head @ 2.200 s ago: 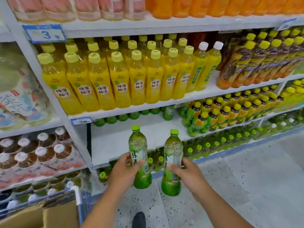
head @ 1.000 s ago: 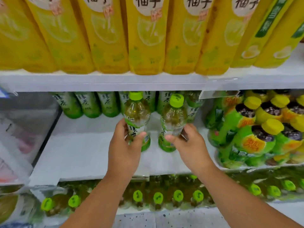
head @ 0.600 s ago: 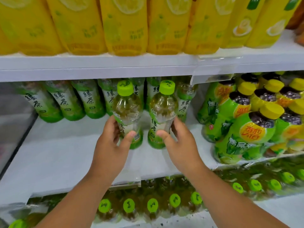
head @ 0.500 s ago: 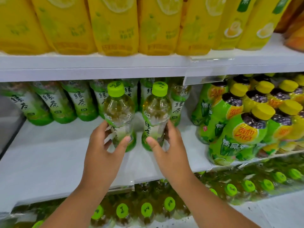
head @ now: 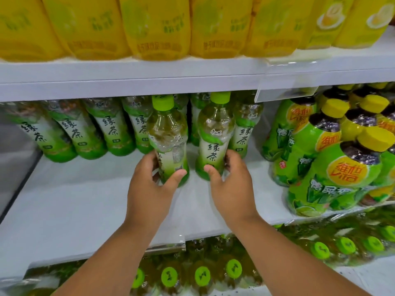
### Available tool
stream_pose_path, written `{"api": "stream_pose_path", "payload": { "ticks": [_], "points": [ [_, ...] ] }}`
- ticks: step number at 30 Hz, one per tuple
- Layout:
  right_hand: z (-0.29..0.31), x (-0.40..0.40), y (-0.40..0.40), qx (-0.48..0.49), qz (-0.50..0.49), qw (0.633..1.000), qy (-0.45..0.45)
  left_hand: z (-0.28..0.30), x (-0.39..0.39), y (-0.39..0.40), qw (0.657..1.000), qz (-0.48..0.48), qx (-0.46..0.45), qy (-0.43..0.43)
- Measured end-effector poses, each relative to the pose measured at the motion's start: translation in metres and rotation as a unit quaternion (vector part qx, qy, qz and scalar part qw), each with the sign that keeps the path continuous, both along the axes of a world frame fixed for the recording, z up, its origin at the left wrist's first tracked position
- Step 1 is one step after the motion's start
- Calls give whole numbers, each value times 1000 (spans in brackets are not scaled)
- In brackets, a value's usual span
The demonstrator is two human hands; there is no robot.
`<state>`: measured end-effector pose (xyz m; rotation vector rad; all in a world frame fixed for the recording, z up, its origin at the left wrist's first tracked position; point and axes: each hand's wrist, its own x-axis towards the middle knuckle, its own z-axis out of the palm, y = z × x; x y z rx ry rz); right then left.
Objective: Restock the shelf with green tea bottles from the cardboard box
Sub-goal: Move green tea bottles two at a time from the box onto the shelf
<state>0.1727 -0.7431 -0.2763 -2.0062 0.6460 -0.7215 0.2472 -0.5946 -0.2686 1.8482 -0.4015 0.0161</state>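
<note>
My left hand (head: 149, 189) grips the lower part of a green tea bottle (head: 167, 135) with a green cap, standing upright on the white shelf (head: 85, 199). My right hand (head: 230, 184) holds a second green tea bottle (head: 214, 133) just to the right of it, also upright on the shelf. Both stand in front of a back row of several green tea bottles (head: 113, 129) with the same white-and-green labels. The cardboard box is out of view.
Yellow citrus drink bottles (head: 158, 26) fill the shelf above. Green bottles with yellow caps (head: 342, 159) crowd the right side of the same shelf. More green-capped bottles (head: 201, 274) sit on the shelf below. Bare shelf surface lies to the left of my hands.
From waist height in front of the shelves, both bottles went up and into the shelf. In the last half second they slid deeper, to stand just before the back row.
</note>
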Motion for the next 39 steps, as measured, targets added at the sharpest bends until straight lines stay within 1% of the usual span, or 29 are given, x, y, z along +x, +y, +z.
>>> {"api": "stream_pose_path", "payload": {
  "ticks": [4, 5, 8, 10, 12, 15, 18, 20, 23, 25, 31, 35, 39],
  "points": [
    [-6, 3, 6, -86, -45, 995, -9, -5, 14, -10, 1000, -7, -13, 13],
    [-7, 3, 6, -83, -45, 996, -9, -6, 17, -13, 1000, -10, -15, 10],
    [-10, 3, 4, -23, -40, 999, -13, -8, 21, -20, 999, -21, -33, 10],
    [-12, 5, 3, -34, -51, 998, -11, -12, 23, -24, 999, -14, -37, 4],
    [-15, 8, 3, -59, -54, 997, -6, -17, 26, -30, 1000, 18, -21, -15],
    [-17, 13, 2, -71, -59, 996, -6, -22, 29, -40, 995, 84, 11, -58],
    [-18, 16, 0, -79, -53, 995, -6, -19, 30, -47, 990, 123, 31, -62],
    [-19, 18, -2, -82, -49, 995, -8, -17, 29, -44, 993, 93, 22, -63],
    [-21, 17, -4, -68, -48, 996, -13, -14, 21, -33, 999, 8, -12, -50],
    [-21, 17, -4, -59, -47, 997, -13, -11, 18, -28, 999, -13, -15, -48],
    [-21, 18, -4, -31, -61, 998, -17, -11, 17, -35, 998, 41, -23, -45],
    [-21, 19, -4, -22, -73, 997, -8, -12, 16, -35, 997, 54, -29, -38],
    [-27, 26, -4, -69, -76, 995, 0, -17, 15, -36, 996, 69, -43, -32]
  ]
}}
